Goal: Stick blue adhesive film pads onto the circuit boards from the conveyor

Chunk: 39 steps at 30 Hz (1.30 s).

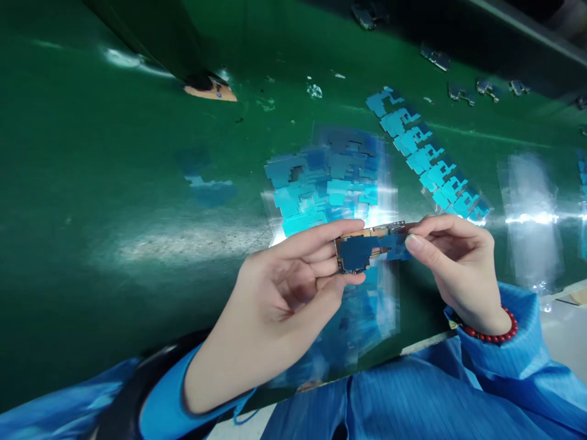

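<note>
My left hand (293, 287) grips a small circuit board (369, 231) by its edges, fingers along the far side and thumb along the near side. A dark blue film piece (356, 252) covers the board's left part. At the board's right end, my right hand (458, 256) pinches with thumb and forefinger, where a blue film strip (398, 245) shows; whether the fingers grip the film, the board or both is partly hidden. Under both hands lies a pile of clear sheets bearing blue film cutouts (321, 183).
A diagonal row of bright blue cutouts (419, 150) lies on the green table mat (137, 153). Several circuit boards (460, 93) sit at the back right. Clear sheets (529, 214) lie to the right. A dark post-like object with a tan base (211, 90) stands at the back left.
</note>
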{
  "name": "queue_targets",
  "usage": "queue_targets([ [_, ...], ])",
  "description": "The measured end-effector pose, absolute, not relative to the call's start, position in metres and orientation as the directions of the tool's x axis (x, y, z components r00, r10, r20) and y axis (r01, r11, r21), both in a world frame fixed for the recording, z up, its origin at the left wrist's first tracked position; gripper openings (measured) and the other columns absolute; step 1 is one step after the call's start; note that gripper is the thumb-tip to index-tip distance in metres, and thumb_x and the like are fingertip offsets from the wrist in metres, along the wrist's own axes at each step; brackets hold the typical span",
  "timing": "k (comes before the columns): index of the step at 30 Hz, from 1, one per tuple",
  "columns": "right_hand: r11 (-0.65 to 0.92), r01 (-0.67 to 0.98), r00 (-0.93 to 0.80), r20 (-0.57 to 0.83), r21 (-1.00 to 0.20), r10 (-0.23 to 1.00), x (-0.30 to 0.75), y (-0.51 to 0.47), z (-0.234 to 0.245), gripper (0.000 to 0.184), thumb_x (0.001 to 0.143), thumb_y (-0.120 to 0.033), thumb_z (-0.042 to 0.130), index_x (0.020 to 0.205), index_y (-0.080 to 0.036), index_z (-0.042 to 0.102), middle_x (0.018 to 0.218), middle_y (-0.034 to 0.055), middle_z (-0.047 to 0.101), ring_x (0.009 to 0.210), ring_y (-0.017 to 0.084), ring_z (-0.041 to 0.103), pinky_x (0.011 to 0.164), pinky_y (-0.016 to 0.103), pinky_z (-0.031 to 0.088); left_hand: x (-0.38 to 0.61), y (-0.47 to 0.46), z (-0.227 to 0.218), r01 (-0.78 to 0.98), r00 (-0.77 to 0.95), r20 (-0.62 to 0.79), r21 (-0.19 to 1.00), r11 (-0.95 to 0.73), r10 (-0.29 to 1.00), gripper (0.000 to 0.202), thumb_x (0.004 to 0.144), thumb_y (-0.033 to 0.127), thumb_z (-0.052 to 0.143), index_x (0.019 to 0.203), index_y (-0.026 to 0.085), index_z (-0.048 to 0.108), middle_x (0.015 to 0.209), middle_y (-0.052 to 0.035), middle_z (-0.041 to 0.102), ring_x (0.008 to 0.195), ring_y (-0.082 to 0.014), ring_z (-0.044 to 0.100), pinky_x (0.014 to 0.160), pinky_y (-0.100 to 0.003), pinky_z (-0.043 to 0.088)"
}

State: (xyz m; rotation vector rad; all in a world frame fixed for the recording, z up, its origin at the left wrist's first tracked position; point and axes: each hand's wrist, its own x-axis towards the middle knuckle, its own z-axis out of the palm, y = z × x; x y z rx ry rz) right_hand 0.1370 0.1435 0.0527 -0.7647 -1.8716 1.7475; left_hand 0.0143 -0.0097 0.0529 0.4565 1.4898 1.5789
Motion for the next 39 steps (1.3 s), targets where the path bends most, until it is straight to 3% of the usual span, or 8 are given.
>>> queue_targets([
  [11, 0.168, 0.107, -0.724, 0.039, -0.980, 0.688, 0.1372, 0.1410, 0.0548, 0.018, 0.074, -0.009, 0.075, 0.080, -0.026, 0.074, 0.075, -0.0052, 0.072, 0.068, 0.009, 0.068, 0.068, 0.020, 0.060, 0.0183, -0.0084, 0.0536, -0.365, -0.552, -0.292, 0.927, 0.088, 0.781, 0.035, 0.080, 0.011, 0.063, 0.113, 0.023, 0.068, 0.088, 0.0029, 0.079, 0.087, -0.0172, 0.075, 0.081, -0.022, 0.061],
  [15, 0.199, 0.111, -0.720, 0.059, -0.974, 0.692, 0.1371, 0.1406, 0.0550, 0.021, 0.073, -0.006, 0.074, 0.081, -0.026, 0.074, 0.076, -0.0051, 0.072, 0.070, 0.010, 0.068, 0.070, 0.021, 0.061, 0.0173, -0.0090, 0.0538, -0.327, -0.557, -0.281, 0.939, 0.104, 0.781, 0.035, 0.081, 0.013, 0.062, 0.114, 0.023, 0.067, 0.099, 0.0015, 0.078, 0.088, -0.0169, 0.074, 0.081, -0.021, 0.060],
  [25, 0.223, 0.150, -0.702, 0.055, -0.963, 0.710, 0.1355, 0.1383, 0.0584, 0.013, 0.075, -0.015, 0.076, 0.078, -0.027, 0.073, 0.074, -0.0028, 0.072, 0.070, 0.014, 0.069, 0.069, 0.028, 0.063, 0.0146, -0.0093, 0.0549, -0.317, -0.550, -0.318, 0.935, 0.160, 0.772, 0.034, 0.079, 0.016, 0.066, 0.112, 0.025, 0.070, 0.099, 0.0004, 0.078, 0.084, -0.0193, 0.075, 0.081, -0.026, 0.061],
  [29, 0.261, 0.156, -0.718, 0.072, -0.953, 0.692, 0.1361, 0.1402, 0.0595, 0.016, 0.074, -0.012, 0.076, 0.080, -0.028, 0.074, 0.075, -0.0034, 0.072, 0.070, 0.012, 0.069, 0.070, 0.026, 0.062, 0.0151, -0.0090, 0.0559, -0.329, -0.547, -0.334, 0.929, 0.169, 0.768, 0.032, 0.080, 0.017, 0.065, 0.111, 0.024, 0.070, 0.101, 0.0003, 0.078, 0.087, -0.0201, 0.075, 0.083, -0.028, 0.061],
  [34, 0.287, 0.168, -0.727, 0.078, -0.943, 0.682, 0.1364, 0.1418, 0.0613, 0.018, 0.073, -0.011, 0.077, 0.081, -0.028, 0.074, 0.078, -0.0037, 0.073, 0.074, 0.012, 0.069, 0.073, 0.024, 0.061, 0.0153, -0.0082, 0.0563, -0.376, -0.509, -0.354, 0.911, 0.167, 0.784, 0.033, 0.081, 0.016, 0.064, 0.113, 0.023, 0.068, 0.085, 0.0019, 0.079, 0.086, -0.0189, 0.075, 0.082, -0.026, 0.061],
  [39, 0.270, 0.175, -0.726, 0.062, -0.947, 0.685, 0.1346, 0.1405, 0.0611, 0.016, 0.074, -0.012, 0.076, 0.078, -0.027, 0.074, 0.075, -0.0038, 0.072, 0.071, 0.012, 0.069, 0.071, 0.023, 0.062, 0.0142, -0.0089, 0.0552, -0.346, -0.518, -0.348, 0.921, 0.180, 0.782, 0.034, 0.079, 0.016, 0.066, 0.112, 0.024, 0.070, 0.087, 0.0025, 0.079, 0.081, -0.0187, 0.075, 0.082, -0.027, 0.061],
])
